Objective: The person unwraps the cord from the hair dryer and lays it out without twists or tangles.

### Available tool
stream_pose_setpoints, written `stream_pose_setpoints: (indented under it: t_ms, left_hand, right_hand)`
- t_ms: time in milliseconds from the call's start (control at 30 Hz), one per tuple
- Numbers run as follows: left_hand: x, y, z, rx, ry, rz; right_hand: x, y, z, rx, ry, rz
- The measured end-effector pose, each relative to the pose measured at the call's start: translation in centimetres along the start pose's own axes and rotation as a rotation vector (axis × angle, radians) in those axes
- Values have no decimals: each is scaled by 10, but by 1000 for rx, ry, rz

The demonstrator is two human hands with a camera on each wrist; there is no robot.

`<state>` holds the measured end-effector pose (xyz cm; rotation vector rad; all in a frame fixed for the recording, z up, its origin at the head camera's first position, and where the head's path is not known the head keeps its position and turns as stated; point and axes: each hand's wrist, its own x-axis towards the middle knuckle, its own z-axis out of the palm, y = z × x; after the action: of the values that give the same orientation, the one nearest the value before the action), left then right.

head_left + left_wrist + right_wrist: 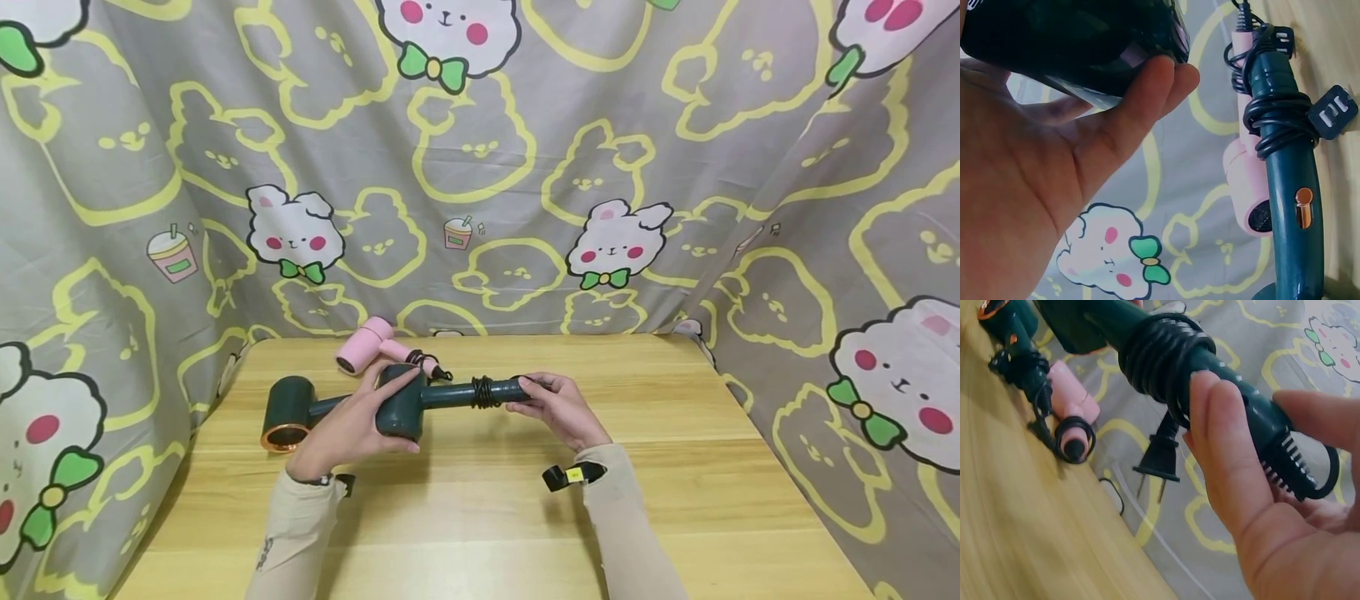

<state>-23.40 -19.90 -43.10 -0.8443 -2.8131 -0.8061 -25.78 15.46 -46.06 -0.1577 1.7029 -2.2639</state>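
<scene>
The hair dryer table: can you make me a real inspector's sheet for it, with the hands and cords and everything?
Surface: pale wooden table, grain showing.
Job's things: dark green hair dryer, held raised above the table.
Clutter: copper-rimmed green dryer and pink dryer, both lying on the table.
Hands: left hand grips the raised dryer's head; right hand holds its handle end.
Cables: black cord wound round the raised dryer's handle, two-pronged plug hanging; the other dryers' cords are wound too.
Surroundings: grey curtain with cartoon animals.
</scene>
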Motion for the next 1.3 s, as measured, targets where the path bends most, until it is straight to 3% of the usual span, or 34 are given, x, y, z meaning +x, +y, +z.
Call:
stream_pose_setpoints:
  t_ms: [367,667,900,1100,1200,1300]
  left_hand:
    - [0,-2,-3,18,-4,12]
    - [-1,-1,-7,-9,4,7]
    - [-1,-1,-8,-17,8,39]
    - [0,1,-8,-47,-14,45]
    - [0,1,-8,-63,-21,53]
    - [1,2,-8,-67,-26,53]
  right_hand:
    - [0,3,-10,-171,-51,26]
    - [0,2,-18,-149,-114,-10]
    - [4,8,-24,-63,-41,73]
    - [9,22,-31,-50,42,89]
    - [11,30,-33,-27,-16,77]
    - [12,35,-34,-1,-153,43]
